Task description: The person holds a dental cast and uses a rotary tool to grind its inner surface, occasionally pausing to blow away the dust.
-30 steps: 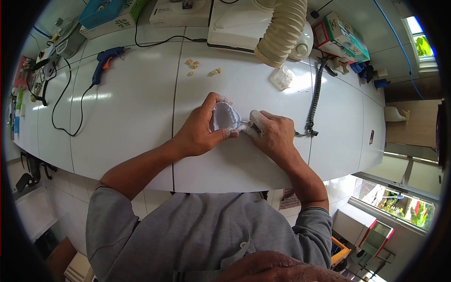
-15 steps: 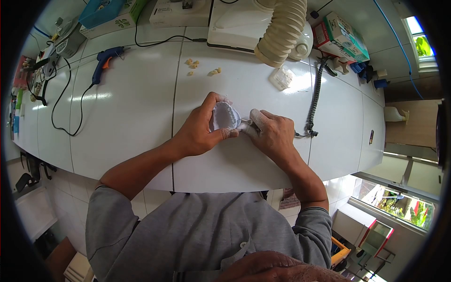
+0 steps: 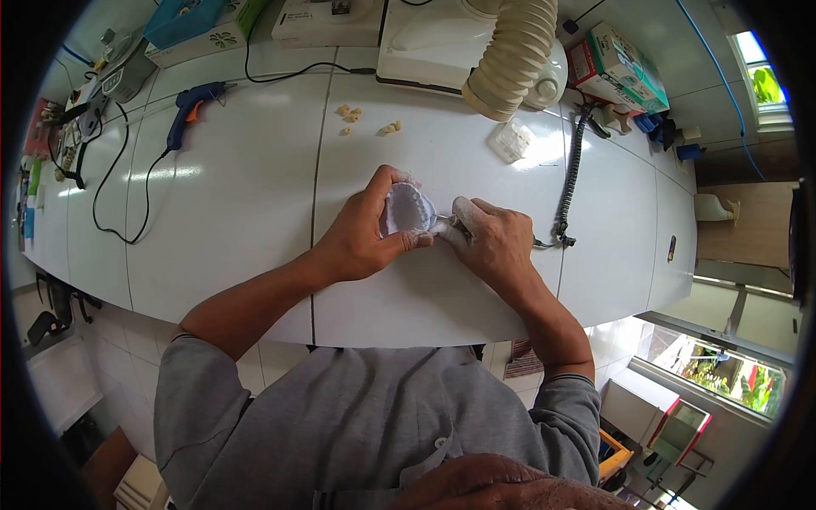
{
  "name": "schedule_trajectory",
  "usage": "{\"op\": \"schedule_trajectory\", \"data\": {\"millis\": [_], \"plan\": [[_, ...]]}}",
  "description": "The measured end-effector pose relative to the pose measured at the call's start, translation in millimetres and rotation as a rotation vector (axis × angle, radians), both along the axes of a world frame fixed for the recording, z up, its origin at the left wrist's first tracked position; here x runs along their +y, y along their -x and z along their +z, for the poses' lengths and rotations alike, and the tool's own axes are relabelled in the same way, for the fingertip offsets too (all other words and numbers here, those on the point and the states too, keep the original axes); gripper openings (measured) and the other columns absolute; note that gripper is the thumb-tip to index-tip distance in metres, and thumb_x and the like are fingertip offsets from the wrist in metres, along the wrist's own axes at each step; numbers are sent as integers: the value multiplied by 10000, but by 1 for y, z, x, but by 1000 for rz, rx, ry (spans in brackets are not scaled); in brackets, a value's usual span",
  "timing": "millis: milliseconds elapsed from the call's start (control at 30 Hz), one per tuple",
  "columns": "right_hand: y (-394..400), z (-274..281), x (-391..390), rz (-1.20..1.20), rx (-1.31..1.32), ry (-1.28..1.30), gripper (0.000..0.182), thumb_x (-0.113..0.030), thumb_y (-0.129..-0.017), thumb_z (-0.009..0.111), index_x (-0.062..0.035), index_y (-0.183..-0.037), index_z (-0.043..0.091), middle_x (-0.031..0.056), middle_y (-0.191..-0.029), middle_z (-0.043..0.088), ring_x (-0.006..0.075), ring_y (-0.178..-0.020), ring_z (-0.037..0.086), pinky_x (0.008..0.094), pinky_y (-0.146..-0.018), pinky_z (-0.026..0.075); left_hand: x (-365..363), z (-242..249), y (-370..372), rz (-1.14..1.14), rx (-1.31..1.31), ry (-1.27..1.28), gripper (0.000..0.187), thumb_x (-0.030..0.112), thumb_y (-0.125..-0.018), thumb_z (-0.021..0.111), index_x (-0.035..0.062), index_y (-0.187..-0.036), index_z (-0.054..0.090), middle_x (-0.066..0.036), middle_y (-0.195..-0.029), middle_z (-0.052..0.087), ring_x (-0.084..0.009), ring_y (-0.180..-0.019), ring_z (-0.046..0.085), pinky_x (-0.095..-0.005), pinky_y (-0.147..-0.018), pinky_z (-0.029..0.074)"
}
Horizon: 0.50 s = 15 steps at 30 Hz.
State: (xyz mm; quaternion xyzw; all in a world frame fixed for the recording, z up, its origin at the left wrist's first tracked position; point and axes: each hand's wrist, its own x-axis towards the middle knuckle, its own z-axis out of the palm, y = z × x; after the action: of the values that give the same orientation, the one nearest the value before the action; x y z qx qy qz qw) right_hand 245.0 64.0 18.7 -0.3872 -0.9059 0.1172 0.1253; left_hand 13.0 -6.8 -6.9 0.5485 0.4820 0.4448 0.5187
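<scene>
A white plaster dental model point(image 3: 408, 211) with a row of teeth along its curved edge is held above the white table. My left hand point(image 3: 371, 234) is closed around its left side, thumb at the near edge and fingers at the far edge. My right hand point(image 3: 490, 236) grips a dental handpiece point(image 3: 541, 244), mostly hidden by the fingers, with its thin tip against the model's right side. A dark coiled cord point(image 3: 571, 189) runs from it toward the back. White dust coats the thumb and fingers of my right hand and the left fingertips.
Beyond the model lie several small yellowish pieces point(image 3: 349, 113) and a small clear bag point(image 3: 511, 141). A ribbed hose point(image 3: 510, 59) hangs over a white machine point(image 3: 425, 51) at the back. A blue glue gun point(image 3: 189, 115) with its cable rests at left; boxes point(image 3: 616, 68) stand back right.
The dental model has tilted very slightly in my left hand. Both hands stay in nearly the same place.
</scene>
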Motion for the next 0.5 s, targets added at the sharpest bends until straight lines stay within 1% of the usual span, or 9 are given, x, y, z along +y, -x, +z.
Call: {"op": "schedule_trajectory", "data": {"millis": [500], "plan": [[0,-1,0,-1,13,-6,363,-450,-902,840,-122,-892,686,30,-787,718,293,-656,729,416,-554,539,0,2,1,1,8,9,590,238,-941,891,57,-1291,451,-124,-1103,681,-208,-1016,693,-375,-901,559]]}}
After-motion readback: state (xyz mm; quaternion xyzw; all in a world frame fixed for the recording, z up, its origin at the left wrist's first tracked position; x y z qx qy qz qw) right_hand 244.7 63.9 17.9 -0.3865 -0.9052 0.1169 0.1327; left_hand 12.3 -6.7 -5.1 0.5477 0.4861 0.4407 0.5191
